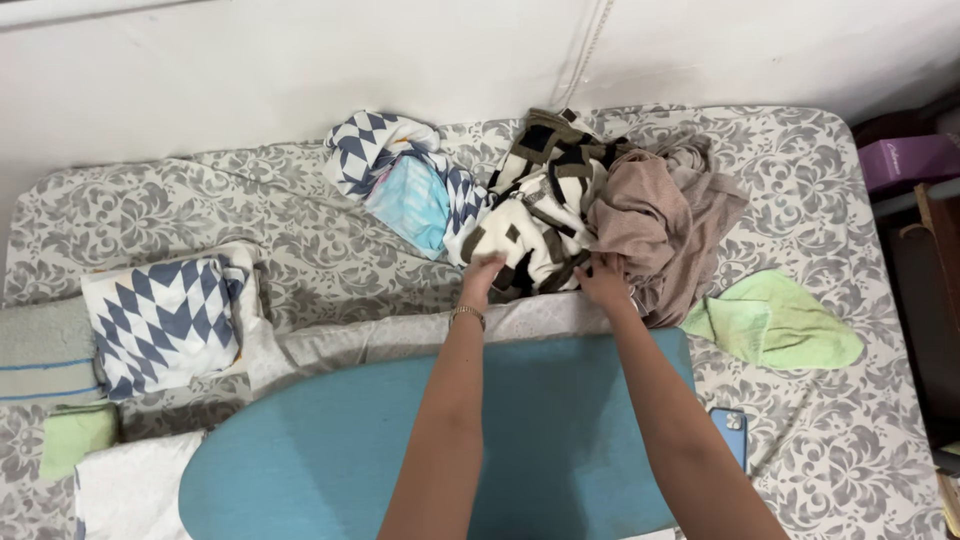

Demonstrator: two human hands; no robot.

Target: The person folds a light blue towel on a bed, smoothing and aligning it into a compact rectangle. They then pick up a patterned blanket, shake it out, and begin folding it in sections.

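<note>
- Head view: both arms reach forward over a blue ironing board that lies across a bed covered with a grey floral sheet.
- The left hand, with a bracelet at the wrist, has its fingers curled into a cream, black and brown patterned cloth in the heap at the far side of the bed; it grips a fold of that cloth.
- The right hand is closed on the edge where the patterned cloth meets a tan cloth; which of the two it pinches I cannot tell.
- The patterned cloth sits crumpled between a blue-and-white diamond cloth on its left and the tan cloth on its right, touching both.
- A pale turquoise piece lies tucked inside the diamond cloth.
- A light green cloth lies flat to the right, just beside the tan cloth.
- On the left, a folded stack is topped by a blue-and-white diamond piece; next to it rest a grey striped towel and a small green folded cloth.
- A white cloth lies at the board's near left end.
- A phone with a blue back lies by the right forearm.
- At the far right edge, a purple box, rectangular, sits on dark furniture beside the bed.
</note>
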